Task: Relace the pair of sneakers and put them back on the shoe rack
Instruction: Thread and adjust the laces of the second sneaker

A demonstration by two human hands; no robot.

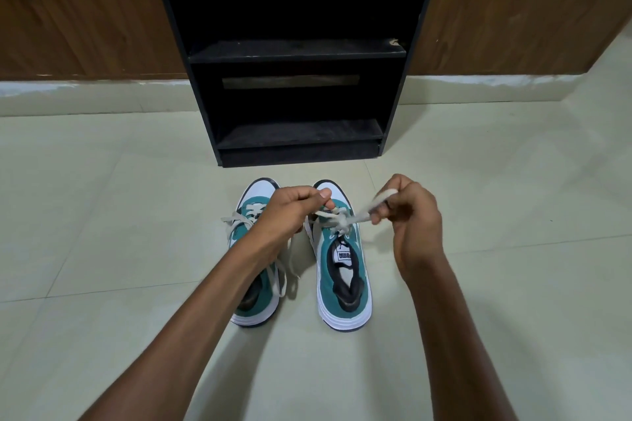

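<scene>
Both hands pinch lace ends — left hand, right hand — pulling sideways across the right sneaker, its length pointing toward the rack.

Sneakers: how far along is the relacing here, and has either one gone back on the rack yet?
Done: the right sneaker looks threaded up to its top eyelets. In hand: the left hand and right hand pull its lace into a knot. Left: the left sneaker has lace ends lying loose beside it, untied. Both shoes sit on the floor before the black shoe rack, whose visible shelves hold no shoes.
</scene>
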